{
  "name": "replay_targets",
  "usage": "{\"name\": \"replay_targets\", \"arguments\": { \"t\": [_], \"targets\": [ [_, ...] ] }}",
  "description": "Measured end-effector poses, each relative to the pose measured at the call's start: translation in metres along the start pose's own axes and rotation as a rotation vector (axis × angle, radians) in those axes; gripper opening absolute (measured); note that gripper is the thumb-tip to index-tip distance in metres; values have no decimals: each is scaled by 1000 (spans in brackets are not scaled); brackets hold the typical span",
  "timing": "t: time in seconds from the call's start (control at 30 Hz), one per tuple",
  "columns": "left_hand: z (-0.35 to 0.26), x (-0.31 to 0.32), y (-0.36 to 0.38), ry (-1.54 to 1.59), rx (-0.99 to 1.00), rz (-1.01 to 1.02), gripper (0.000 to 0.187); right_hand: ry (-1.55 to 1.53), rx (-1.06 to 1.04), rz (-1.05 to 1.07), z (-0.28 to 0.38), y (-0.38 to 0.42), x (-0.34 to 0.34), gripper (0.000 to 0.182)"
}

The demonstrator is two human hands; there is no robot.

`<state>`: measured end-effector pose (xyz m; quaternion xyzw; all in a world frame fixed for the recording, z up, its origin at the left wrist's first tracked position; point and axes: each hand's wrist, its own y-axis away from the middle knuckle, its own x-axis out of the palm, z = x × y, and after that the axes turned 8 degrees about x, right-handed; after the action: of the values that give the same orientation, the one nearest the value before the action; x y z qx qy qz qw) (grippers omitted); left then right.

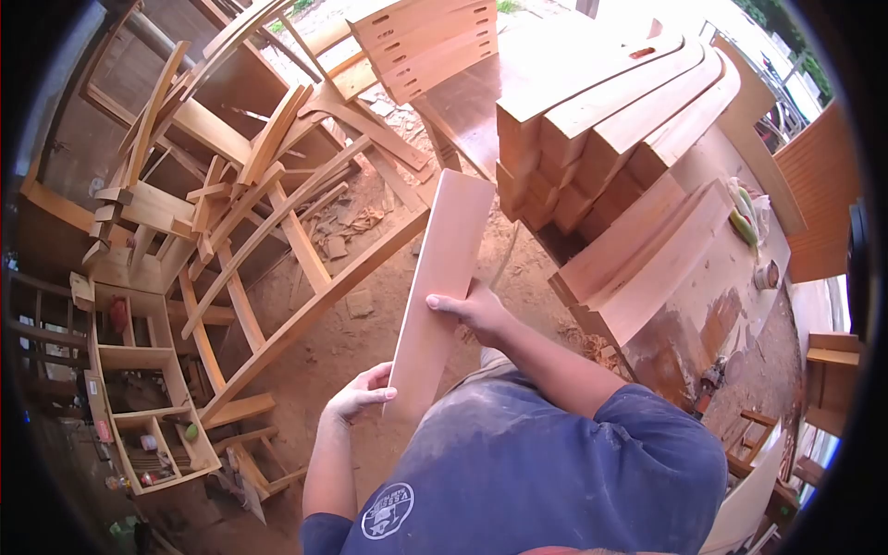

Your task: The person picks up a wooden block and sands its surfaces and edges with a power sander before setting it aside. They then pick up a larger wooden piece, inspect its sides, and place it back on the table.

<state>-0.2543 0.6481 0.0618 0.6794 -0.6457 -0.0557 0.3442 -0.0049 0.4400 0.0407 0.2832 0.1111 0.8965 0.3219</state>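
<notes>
A flat, pale wooden board (449, 236) is held out in front of my body, slanting from lower left to upper right. My right hand (474, 313) grips its right edge near the middle, thumb on the upper face and the other fingers hidden beneath. At the near end, my left hand (363, 392) pinches the board's left edge, with the thumb against it and the fingers curled behind. The near end lies close to my blue shirt (518, 462).
Stacked curved wooden panels (592, 111) and loose boards (647, 259) lie on the workbench (740, 319) at right. Slotted panels (425, 46) stand at the back. Wooden frames (305, 305) crowd the left, above a compartmented wooden box (139, 356). Shavings litter the dirt floor (361, 333).
</notes>
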Motion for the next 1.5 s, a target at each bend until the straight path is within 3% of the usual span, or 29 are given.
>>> {"name": "replay_targets", "arguments": {
  "t": [0.1,0.17,0.23,0.33,0.43,0.47,0.6,0.67,0.7,0.77,0.83,0.87,0.9,0.97,1.03,1.1,1.17,1.23,1.3,1.43,1.47,1.5],
  "targets": [
    [-10,10,-9,-126,46,-275,107,200,22,-239,26,-54,15,79],
    [-27,16,-38,-385,164,-386,122,452,60,-410,32,-92,5,80],
    [-59,27,-80,-642,285,-431,130,524,88,-442,72,-108,6,83],
    [-102,33,-150,-762,451,-577,135,589,63,-455,101,-136,11,84],
    [-150,28,-189,-705,284,-653,136,573,-27,-463,125,-155,15,82],
    [-159,21,-197,-805,250,-635,127,564,-50,-459,130,-159,12,82],
    [-190,-14,-221,-414,451,-310,121,596,-114,-476,176,-158,6,71],
    [-249,-27,-214,-424,628,-358,125,665,-147,-490,190,-165,5,61],
    [-285,-31,-207,-390,788,-433,115,745,-245,-525,191,-172,7,59],
    [-365,-48,-182,-490,1183,-511,70,918,-441,-590,195,-189,15,56],
    [-444,-68,-155,-705,1433,-438,52,1067,-557,-549,197,-206,23,50],
    [-482,-68,-145,-892,1386,-363,53,1163,-597,-522,197,-217,27,49],
    [-517,-64,-143,-1102,1235,-295,67,1259,-638,-490,196,-228,32,48],
    [-561,-47,-168,-1321,709,-91,91,1361,-691,-451,184,-247,43,46],
    [-549,-69,-216,-1432,261,98,119,1459,-760,-428,168,-265,50,41],
    [-499,-107,-263,-1462,-23,325,138,1521,-689,-402,162,-273,54,32],
    [-438,-134,-295,-1408,-108,435,131,1546,-622,-393,168,-274,52,29],
    [-399,-153,-325,-1021,-74,461,139,1557,-543,-435,171,-276,42,30],
    [-390,-150,-341,-702,-146,305,122,1583,-516,-495,164,-278,23,32],
    [-378,-155,-397,-805,84,400,121,1482,-314,-827,183,-250,11,47],
    [-381,-158,-415,-866,142,402,120,1403,-181,-861,181,-239,6,54],
    [-387,-160,-435,-1141,374,382,112,1357,-33,-878,175,-228,1,51]
  ]
}}
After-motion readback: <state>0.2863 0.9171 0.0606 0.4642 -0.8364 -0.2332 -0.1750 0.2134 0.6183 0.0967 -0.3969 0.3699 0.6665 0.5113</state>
